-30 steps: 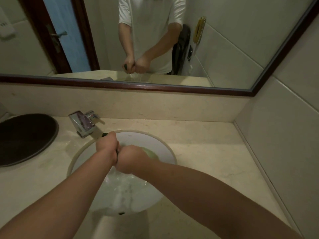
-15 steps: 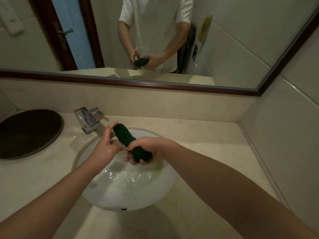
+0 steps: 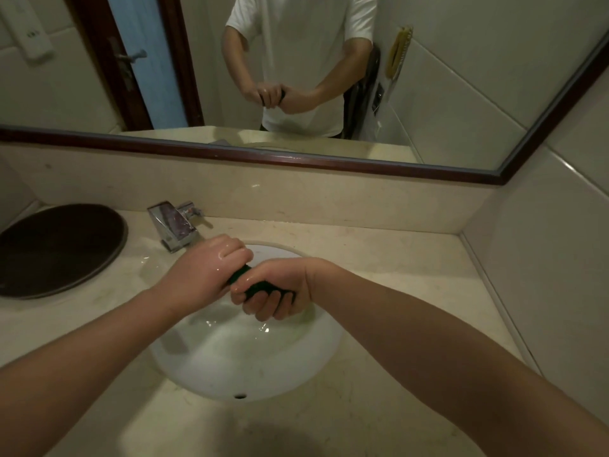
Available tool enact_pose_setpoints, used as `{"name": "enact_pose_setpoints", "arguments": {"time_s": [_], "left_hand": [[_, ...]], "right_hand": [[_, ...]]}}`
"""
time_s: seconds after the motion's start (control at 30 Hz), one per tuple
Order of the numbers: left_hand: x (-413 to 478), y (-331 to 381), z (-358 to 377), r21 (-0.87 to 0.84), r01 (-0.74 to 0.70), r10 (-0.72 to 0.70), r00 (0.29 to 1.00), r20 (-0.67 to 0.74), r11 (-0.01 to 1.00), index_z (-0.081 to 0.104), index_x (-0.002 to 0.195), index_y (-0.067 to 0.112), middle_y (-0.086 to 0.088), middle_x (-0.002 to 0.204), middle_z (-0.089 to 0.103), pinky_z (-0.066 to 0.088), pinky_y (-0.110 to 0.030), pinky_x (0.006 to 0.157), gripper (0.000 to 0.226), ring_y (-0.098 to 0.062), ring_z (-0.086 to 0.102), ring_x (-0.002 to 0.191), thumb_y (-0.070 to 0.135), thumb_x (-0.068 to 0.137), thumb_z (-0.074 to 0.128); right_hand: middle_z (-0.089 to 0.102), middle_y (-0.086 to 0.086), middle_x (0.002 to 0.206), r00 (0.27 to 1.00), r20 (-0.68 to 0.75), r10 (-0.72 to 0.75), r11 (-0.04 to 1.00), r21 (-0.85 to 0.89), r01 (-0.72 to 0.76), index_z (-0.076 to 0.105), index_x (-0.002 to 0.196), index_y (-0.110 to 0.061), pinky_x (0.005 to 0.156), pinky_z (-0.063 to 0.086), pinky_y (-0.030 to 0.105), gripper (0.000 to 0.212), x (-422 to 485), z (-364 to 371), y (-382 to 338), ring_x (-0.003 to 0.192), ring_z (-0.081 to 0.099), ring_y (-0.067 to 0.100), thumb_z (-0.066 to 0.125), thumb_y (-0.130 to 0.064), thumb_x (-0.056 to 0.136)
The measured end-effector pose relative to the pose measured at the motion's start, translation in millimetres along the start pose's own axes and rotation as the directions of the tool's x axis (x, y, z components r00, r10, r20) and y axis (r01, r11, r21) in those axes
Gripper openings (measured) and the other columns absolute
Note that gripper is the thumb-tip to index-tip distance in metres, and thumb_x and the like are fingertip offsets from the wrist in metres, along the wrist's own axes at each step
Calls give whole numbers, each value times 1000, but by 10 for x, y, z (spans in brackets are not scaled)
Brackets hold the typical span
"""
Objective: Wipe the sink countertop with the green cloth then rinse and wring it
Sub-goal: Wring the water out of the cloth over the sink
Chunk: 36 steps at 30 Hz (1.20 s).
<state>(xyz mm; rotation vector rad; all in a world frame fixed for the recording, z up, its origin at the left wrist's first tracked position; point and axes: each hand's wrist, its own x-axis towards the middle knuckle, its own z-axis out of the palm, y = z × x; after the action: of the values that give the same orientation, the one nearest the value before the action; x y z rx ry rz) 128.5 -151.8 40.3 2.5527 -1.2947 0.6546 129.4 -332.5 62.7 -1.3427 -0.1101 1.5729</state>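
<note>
A chrome faucet (image 3: 174, 225) stands at centre left, a dark round tray (image 3: 56, 249) lies at the left edge, and a wood-framed mirror (image 3: 461, 77) fills the top, reflecting a blue door (image 3: 145, 61) upper left.

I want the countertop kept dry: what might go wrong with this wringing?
The left hand and right hand grip the green cloth near the back rim of the sink basin, beside the faucet; squeezed water may land on the countertop. The hands look wet, so the cloth could slip.
</note>
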Motion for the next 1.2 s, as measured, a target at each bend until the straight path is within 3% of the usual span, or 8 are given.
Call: {"name": "enact_pose_setpoints", "arguments": {"time_s": [0.1, 0.23, 0.33, 0.63, 0.83, 0.93, 1.07, 1.2], "left_hand": [[4, 46, 8, 138, 148, -175, 961, 213, 979, 53, 81, 15, -4, 70, 59, 41, -29, 44, 21, -26, 59, 61, 20, 70, 69], [125, 141, 14, 313, 267, -399, 758, 516, 911, 45, 87, 23, -2, 87, 65, 35, -31, 57, 11, -26, 63, 78, 30, 87, 54], [164, 168, 104, 274, 371, -460, 661, 593, 887, 57, 85, 21, -5, 83, 62, 38, -28, 58, 6, -27, 60, 75, 24, 83, 53], [11, 209, 503, 126, 645, -495, 431, 755, 753, 57, 72, 19, -1, 72, 57, 41, -27, 58, 12, -23, 57, 69, 23, 83, 54], [-56, 169, 462, -60, 822, -373, 321, 871, 566, 56, 65, 12, -1, 58, 52, 37, -21, 45, 20, -17, 48, 49, 20, 82, 64], [-51, 161, 351, -152, 839, -350, 374, 859, 523, 62, 86, 12, -1, 63, 55, 39, -20, 42, 9, -19, 52, 53, 15, 80, 67], [-162, 102, 263, -350, 794, -456, 582, 673, 496, 35, 142, 29, 1, 108, 57, 53, -23, 73, 79, -15, 62, 90, 20, 75, 77], [-439, 151, 268, -118, 490, -444, 850, 284, 863, 20, 150, 21, -11, 144, 33, 50, -35, 92, 93, -28, 49, 119, 26, 76, 75]], "right_hand": [[34, -7, 50, 958, -287, -1, 976, -210, -62, 42, 67, -22, 37, 16, 18, 32, -3, 92, -41, 39, 25, 8, 59, -33, 91], [48, 3, 60, 747, -649, -147, 871, -443, -213, 48, 69, -14, 46, 32, 23, 26, 178, 194, 3, 48, 43, 18, 68, -24, 83], [63, 10, 83, 594, -737, -321, 584, -648, -488, 60, 82, -8, 60, 42, 30, 13, 359, 189, 73, 76, 62, 29, 63, -19, 86], [34, -2, 59, 605, -467, -645, 158, -856, -492, 66, 86, -11, 54, 31, 26, 10, 368, 33, 376, 64, 47, 26, 58, -17, 83], [65, 9, 78, 628, -231, -743, -23, -930, -368, 60, 103, -12, 56, 34, 30, 24, 413, -126, 476, 61, 54, 26, 62, -30, 87], [66, 6, 90, 636, -267, -724, 102, -953, -284, 56, 115, -19, 63, 40, 31, 33, 301, -145, 442, 79, 62, 28, 55, -41, 92], [64, 2, 81, 667, -456, -589, 511, -850, -130, 64, 100, -15, 65, 44, 31, 29, 267, -172, 397, 73, 61, 21, 60, -42, 89], [45, -4, 52, 817, -523, -244, 969, -167, 182, 55, 83, -13, 39, 23, 19, 25, 100, -243, 316, 39, 33, 10, 54, -35, 94]]}}
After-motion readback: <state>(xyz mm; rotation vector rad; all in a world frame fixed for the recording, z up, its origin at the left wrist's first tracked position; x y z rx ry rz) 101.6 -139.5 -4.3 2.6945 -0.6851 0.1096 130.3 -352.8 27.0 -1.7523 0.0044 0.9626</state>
